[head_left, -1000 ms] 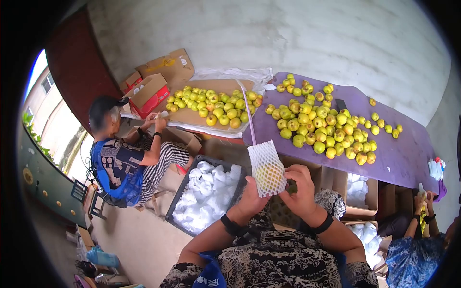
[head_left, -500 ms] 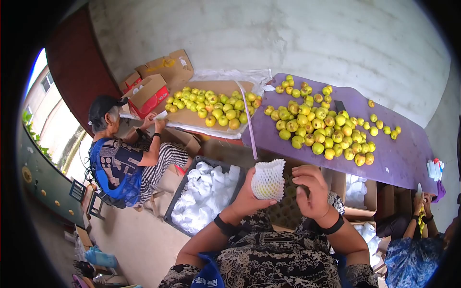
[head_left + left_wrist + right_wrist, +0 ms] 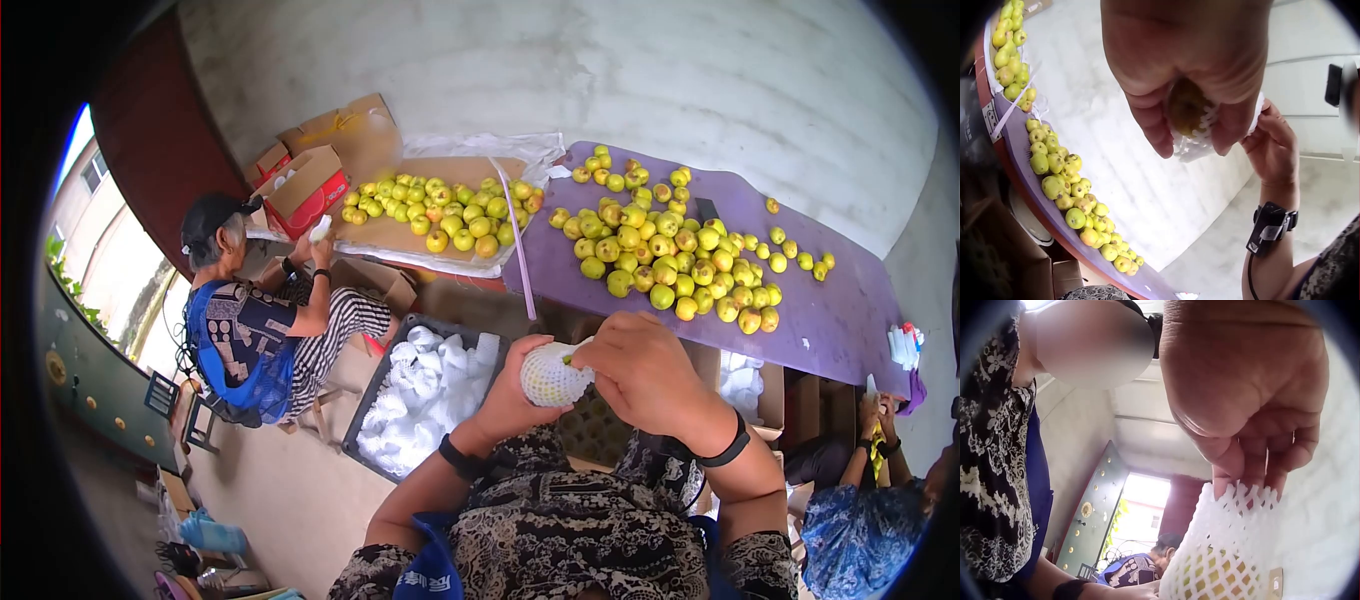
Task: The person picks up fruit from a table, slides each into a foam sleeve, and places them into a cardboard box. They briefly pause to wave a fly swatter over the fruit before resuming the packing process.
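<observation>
A white foam fruit net (image 3: 548, 376) covers a yellow-green fruit, held low in front of my body. My left hand (image 3: 508, 398) grips it from the left side, the fingers curled round it. In the left wrist view, the bare end of the fruit (image 3: 1186, 107) shows between the fingers. My right hand (image 3: 650, 375) is at the net's upper right side. Seen from the right wrist, its thumb and fingers pinch the open rim of the net (image 3: 1216, 565), and yellow-green shows through the mesh.
A heap of yellow-green fruit (image 3: 690, 255) lies on the purple table (image 3: 850, 325), with more fruit (image 3: 440, 215) on cardboard at left. A black crate (image 3: 350, 440) holds white foam nets (image 3: 425, 400). One person (image 3: 255, 310) sits at left, another (image 3: 860, 525) at right.
My right hand left the net, fingers spread, then came back and pinches its rim. The net, earlier long and upright, is now bunched round the fruit, tilted in my left hand.
</observation>
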{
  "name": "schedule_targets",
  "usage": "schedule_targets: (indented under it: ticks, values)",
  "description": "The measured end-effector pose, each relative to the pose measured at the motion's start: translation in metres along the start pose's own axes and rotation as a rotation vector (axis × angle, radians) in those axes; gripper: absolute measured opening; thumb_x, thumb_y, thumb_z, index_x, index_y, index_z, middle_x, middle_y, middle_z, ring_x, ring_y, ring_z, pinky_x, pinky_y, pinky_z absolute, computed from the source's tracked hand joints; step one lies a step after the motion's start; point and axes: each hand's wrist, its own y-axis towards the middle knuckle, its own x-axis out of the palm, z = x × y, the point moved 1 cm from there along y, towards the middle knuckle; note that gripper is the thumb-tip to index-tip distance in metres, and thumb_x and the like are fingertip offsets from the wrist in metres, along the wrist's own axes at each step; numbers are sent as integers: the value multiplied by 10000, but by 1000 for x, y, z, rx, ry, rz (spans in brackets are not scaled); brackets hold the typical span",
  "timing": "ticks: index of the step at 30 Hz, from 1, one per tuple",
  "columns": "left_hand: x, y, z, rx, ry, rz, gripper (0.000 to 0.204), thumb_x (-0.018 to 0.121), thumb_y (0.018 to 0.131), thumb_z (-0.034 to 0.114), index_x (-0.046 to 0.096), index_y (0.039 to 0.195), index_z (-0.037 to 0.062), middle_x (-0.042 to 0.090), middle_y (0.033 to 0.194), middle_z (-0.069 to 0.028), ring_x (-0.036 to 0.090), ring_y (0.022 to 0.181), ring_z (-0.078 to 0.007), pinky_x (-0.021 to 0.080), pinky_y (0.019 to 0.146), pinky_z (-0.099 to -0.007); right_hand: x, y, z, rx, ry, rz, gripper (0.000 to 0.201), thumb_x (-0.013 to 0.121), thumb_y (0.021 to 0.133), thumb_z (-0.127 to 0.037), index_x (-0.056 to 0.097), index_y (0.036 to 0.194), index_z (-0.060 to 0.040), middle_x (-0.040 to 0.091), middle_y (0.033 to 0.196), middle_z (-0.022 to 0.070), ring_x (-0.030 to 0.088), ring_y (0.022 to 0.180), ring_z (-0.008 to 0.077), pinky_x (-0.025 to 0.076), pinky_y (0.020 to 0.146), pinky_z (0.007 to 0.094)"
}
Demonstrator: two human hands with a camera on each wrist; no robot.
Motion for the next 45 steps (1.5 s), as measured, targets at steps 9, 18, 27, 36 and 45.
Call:
schedule_targets:
  ticks: [9,18,27,36,45]
  values:
    - [-4,0,2,44,97,-16,875,833,614,41,363,1352,69,430,1289,-107,463,1211,-218,388,1021,-346,10,3,5,-51,50,-122,222,657,714,-9,662,922,-86,632,920,59,629,847,266,522,726,369]
    - [-2,4,18,23,47,-66,788,798,619,19,413,1305,64,489,1223,-85,503,1173,-223,397,1002,-355,2,2,6,-34,172,-287,399,715,705,-99,626,1094,-129,530,1128,99,528,1076,329,497,834,418]
    - [4,11,18,7,247,-155,721,795,609,36,462,1247,55,540,1184,-118,549,1125,-280,431,962,-373,6,-6,15,16,300,-259,313,671,755,-96,638,1065,-114,520,1134,120,532,1050,336,486,824,424]
    - [-3,5,8,56,271,-85,804,811,618,44,414,1316,77,519,1210,-75,514,1155,-219,414,986,-360,16,-11,22,94,266,-286,324,680,745,-94,620,1063,-109,531,1055,115,557,983,334,485,806,422]
    - [3,9,21,-37,239,-124,724,810,635,62,469,1274,61,538,1232,-77,523,1159,-194,422,985,-353,23,-13,18,131,278,-225,581,775,640,-165,553,1175,-114,446,1204,181,518,1114,382,469,919,403]
